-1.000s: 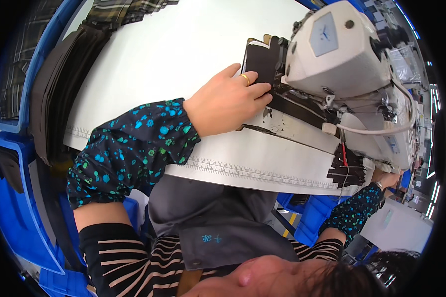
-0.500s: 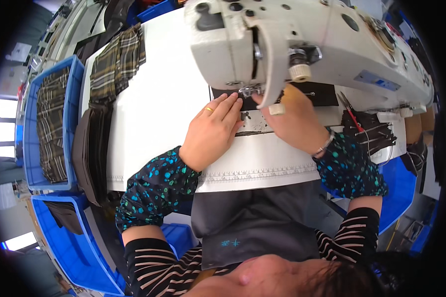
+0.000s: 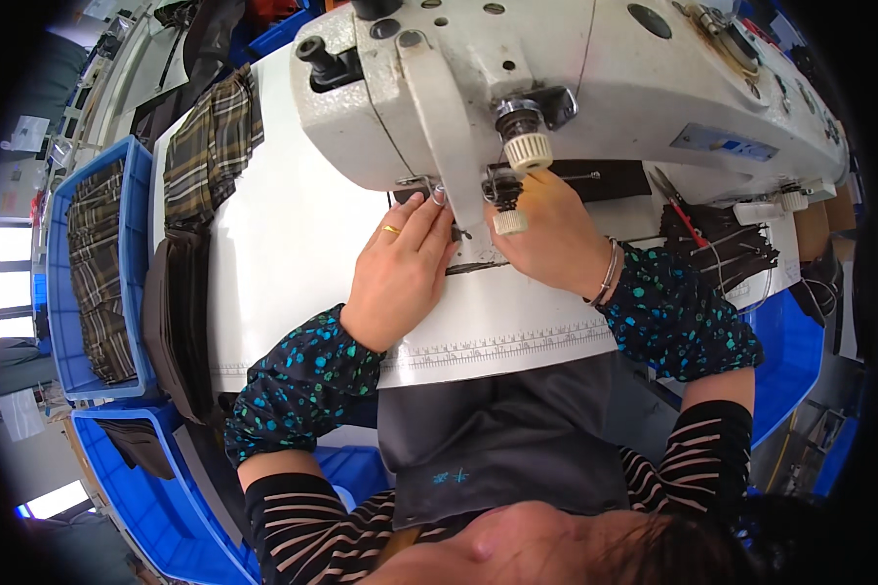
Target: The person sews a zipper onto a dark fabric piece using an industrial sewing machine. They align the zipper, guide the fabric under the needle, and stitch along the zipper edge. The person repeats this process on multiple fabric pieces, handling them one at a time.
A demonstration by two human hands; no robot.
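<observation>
A white sewing machine (image 3: 615,88) stands over the table, its head hiding the needle area. Under it lies a strip of dark fabric (image 3: 619,179), with a small metal zipper pull (image 3: 585,175) showing on its right part. My left hand (image 3: 400,271) rests flat with fingers stretched, its fingertips on the dark material just left of the presser area. My right hand (image 3: 553,234) reaches in beside the tension knob (image 3: 529,151); its fingertips are hidden behind machine parts, so I cannot see their grip.
Red-handled snips (image 3: 688,222) lie by a pile of dark zippers (image 3: 727,249) at right. Plaid fabric pieces (image 3: 210,156) and stacked dark pieces (image 3: 178,322) sit at left, beside a blue bin (image 3: 141,263) of plaid pieces. A ruler strip (image 3: 498,343) edges the table.
The view has shifted, so the machine head appears farther left and lower. Both hands and the dark fabric sit slightly farther left. My left hand stays flat.
</observation>
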